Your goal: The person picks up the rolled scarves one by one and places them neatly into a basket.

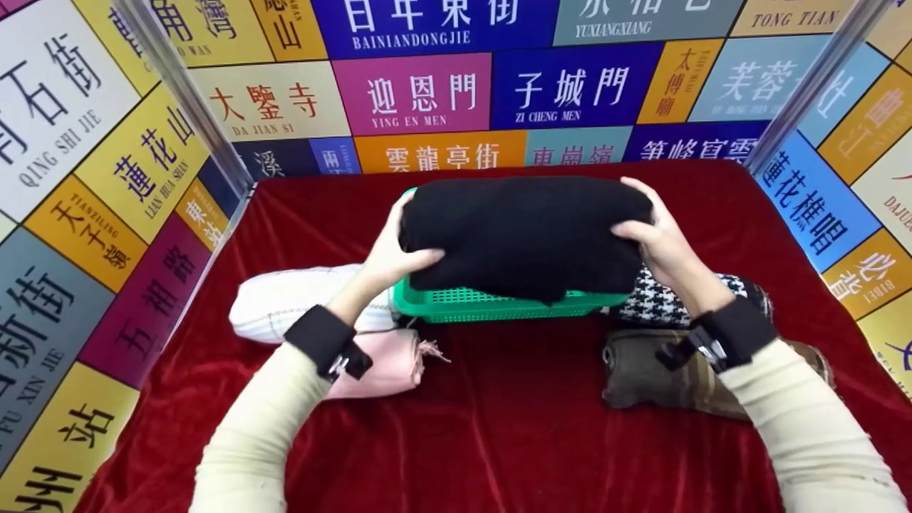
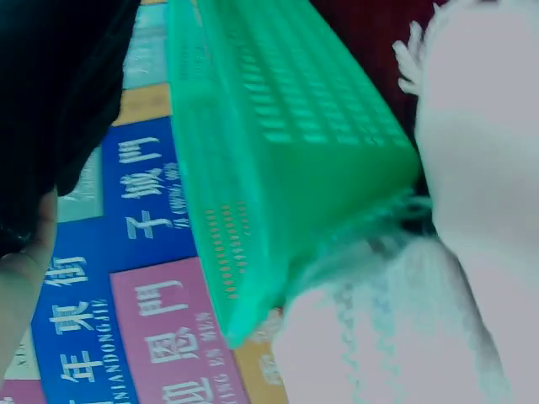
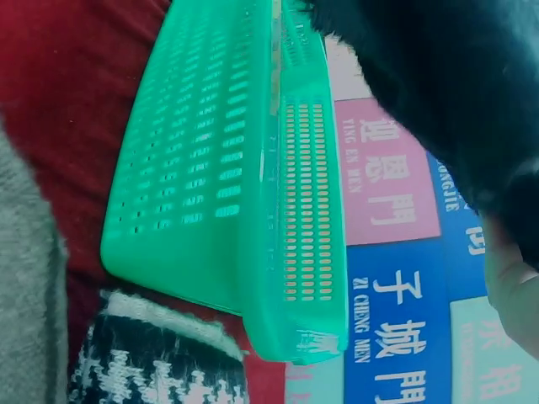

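A bulky rolled black scarf (image 1: 527, 235) is held up over a green plastic basket (image 1: 484, 311) by both hands. My left hand (image 1: 388, 251) grips its left end, thumb across the near face and fingers behind. At the opposite end my right hand (image 1: 661, 241) grips it the same way. The scarf hides most of the basket's inside. In the left wrist view the black scarf (image 2: 59, 93) is apart from the basket's rim (image 2: 253, 219). The right wrist view shows the scarf (image 3: 455, 76) beside the basket wall (image 3: 189, 168), with a gap between them.
Left of the basket lie a white striped roll (image 1: 285, 303) and a pink fringed scarf (image 1: 385, 363). On its right are a black-and-white houndstooth roll (image 1: 648, 301) and a brown-grey roll (image 1: 645, 367). A red velvet cloth (image 1: 491, 427) covers the table; printed panels (image 1: 420, 92) enclose it.
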`<state>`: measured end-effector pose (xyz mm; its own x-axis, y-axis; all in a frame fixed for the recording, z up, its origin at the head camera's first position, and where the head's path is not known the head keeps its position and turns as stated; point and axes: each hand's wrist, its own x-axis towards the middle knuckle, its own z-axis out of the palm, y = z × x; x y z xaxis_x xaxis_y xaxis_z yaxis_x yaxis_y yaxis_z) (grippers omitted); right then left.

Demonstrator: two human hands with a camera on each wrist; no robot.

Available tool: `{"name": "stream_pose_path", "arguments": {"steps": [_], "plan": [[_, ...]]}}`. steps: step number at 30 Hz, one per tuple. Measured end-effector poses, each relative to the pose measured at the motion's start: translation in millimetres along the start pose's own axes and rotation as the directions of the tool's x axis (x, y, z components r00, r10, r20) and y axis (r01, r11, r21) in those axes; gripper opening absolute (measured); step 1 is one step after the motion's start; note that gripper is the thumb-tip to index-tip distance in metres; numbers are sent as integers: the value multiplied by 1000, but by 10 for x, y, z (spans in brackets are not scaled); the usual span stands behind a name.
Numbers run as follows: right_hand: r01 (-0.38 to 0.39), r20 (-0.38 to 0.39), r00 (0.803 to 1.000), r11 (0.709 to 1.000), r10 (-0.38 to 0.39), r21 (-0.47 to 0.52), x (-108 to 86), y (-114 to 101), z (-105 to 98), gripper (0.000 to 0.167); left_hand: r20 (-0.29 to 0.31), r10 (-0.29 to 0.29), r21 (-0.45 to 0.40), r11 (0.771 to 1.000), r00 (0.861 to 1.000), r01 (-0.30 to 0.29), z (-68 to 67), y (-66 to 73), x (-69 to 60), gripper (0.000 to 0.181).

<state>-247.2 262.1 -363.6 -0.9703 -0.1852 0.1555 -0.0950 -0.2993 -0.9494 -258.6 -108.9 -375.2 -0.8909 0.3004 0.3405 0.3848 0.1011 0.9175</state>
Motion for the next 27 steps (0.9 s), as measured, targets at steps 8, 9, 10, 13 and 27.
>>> {"name": "stream_pose_path", "arguments": {"steps": [8,9,10,13,27], "plan": [[-88,-87,992,995,92,54,352,124,-83,62,51,-118,-21,993,992,120,-20,-197,277,89],[-109,-103,988,993,114,55,382,148,-88,62,52,-140,-28,990,989,141,-10,-231,293,88],[-134,-116,983,989,140,57,406,171,-95,62,54,-164,-30,986,985,166,0,-262,301,89],[-232,-167,958,972,233,28,472,237,-109,64,67,-254,-54,965,965,258,29,-350,311,89],[-463,-323,846,885,424,-53,951,434,-88,63,-62,-672,-318,714,738,624,177,-424,756,84]]}}
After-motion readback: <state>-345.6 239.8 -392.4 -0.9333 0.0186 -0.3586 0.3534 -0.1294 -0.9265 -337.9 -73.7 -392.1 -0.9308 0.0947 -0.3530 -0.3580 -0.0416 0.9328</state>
